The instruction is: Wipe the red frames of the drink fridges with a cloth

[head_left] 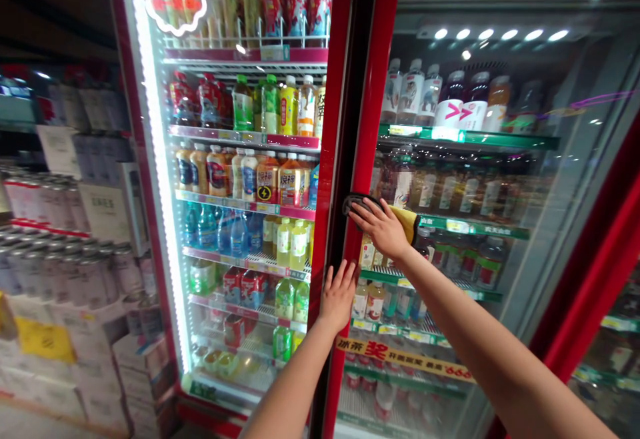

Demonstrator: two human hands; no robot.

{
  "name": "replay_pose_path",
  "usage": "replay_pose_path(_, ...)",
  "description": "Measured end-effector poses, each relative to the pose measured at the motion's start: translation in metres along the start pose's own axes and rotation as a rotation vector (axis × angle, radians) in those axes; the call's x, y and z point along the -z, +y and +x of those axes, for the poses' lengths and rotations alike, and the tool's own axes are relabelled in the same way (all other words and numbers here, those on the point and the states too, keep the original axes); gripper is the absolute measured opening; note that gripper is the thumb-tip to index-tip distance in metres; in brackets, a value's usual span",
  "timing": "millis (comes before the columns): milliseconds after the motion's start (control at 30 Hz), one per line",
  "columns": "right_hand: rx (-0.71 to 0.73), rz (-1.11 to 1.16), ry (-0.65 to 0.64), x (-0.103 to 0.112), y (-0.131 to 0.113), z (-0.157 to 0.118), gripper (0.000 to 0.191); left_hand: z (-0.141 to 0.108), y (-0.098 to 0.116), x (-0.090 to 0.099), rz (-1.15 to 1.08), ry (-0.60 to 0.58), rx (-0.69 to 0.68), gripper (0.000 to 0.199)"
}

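Note:
My right hand (385,229) presses a yellow and dark grey cleaning cloth (409,221) against the red door frame (369,126) of the right-hand drinks fridge. Its fingers stretch over the cloth, pointing left, and the dark end of the cloth sticks out past the fingertips. Lower and to the left, my left hand (337,298) lies open against the dark strip and red edge between the two fridges, fingers pointing up, holding nothing. Just right of both hands is the glass door (500,159), shut, with bottles on shelves behind it.
The left drinks fridge (327,92) is brightly lit and stocked with several shelves of bottles and cans. A yellow sticker strip (405,359) crosses the right door below my hands. At far left, stacked cans (65,272) stand on cartons (45,332), blurred. Another red-framed door (595,292) is at right.

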State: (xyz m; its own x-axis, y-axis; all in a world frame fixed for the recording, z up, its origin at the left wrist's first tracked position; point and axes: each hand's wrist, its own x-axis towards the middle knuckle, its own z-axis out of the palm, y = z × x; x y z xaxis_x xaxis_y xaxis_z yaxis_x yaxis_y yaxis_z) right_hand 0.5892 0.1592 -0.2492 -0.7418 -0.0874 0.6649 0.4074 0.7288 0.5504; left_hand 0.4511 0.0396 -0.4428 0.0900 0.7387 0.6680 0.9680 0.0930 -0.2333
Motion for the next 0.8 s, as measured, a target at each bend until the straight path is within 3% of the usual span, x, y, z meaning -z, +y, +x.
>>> replay_pose_path(233, 0.072, 0.12, -0.124, -0.038, -0.045, -0.074, 0.06, -0.05, 0.012, -0.02, -0.069, -0.143, 0.045, 0.072)
replay_pose_path(400, 0.116, 0.197, -0.192, -0.064, -0.083, -0.12, 0.061, -0.082, 0.018, -0.03, -0.081, -0.201, 0.08, 0.083)
replay_pose_path(600, 0.172, 0.243, -0.196, -0.098, -0.131, -0.175, 0.055, -0.11, 0.021, -0.038, -0.088, -0.233, 0.064, 0.087)
replay_pose_path(700, 0.224, 0.241, -0.172, -0.105, -0.136, -0.186, 0.052, -0.118, 0.021, -0.036, -0.08, -0.238, 0.053, 0.087)
replay_pose_path(800, 0.249, 0.228, -0.146, -0.096, -0.121, -0.171, 0.052, -0.109, 0.017, -0.029, -0.064, -0.201, 0.057, 0.087)
